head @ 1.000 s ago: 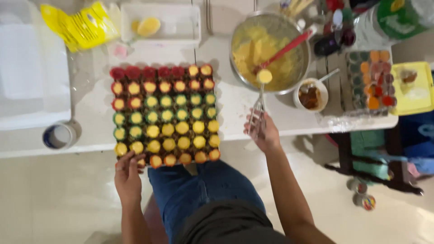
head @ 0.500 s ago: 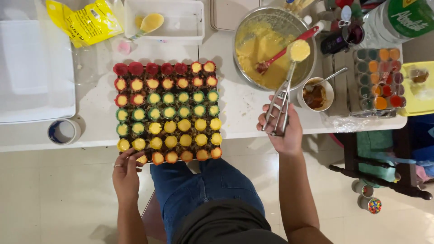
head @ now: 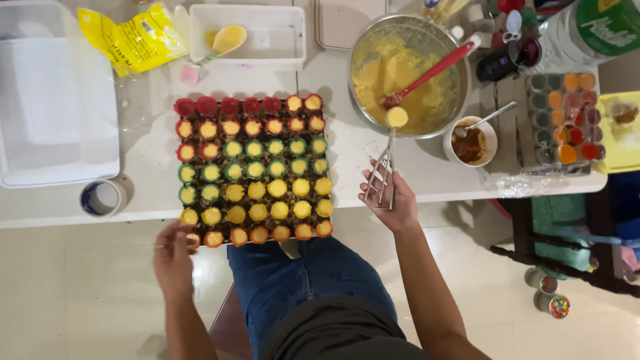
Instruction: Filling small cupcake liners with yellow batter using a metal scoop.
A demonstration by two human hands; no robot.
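Observation:
My right hand (head: 390, 198) grips the wire handles of a metal scoop (head: 389, 157); its cup, full of yellow batter, sits at the rim of a steel mixing bowl (head: 462, 85) of batter with a red spatula (head: 427, 75) in it. A dark tray (head: 252, 170) holds rows of red, green, yellow and orange cupcake liners; most are filled with yellow batter, while several red ones at the far left look empty. My left hand (head: 172, 253) touches the tray's near left corner.
A small white bowl (head: 471, 142) of brown filling with a spoon stands right of the scoop. Beyond it lie a tray of coloured liners (head: 565, 117), a white container (head: 247, 37) with a yellow spoon, a yellow packet (head: 133, 37), a white lidded bin (head: 57, 107) and a tape roll (head: 101, 198).
My right hand has carried the scoop from above the tray's right edge back to the mixing bowl's rim. My left hand stays at the tray's near left corner.

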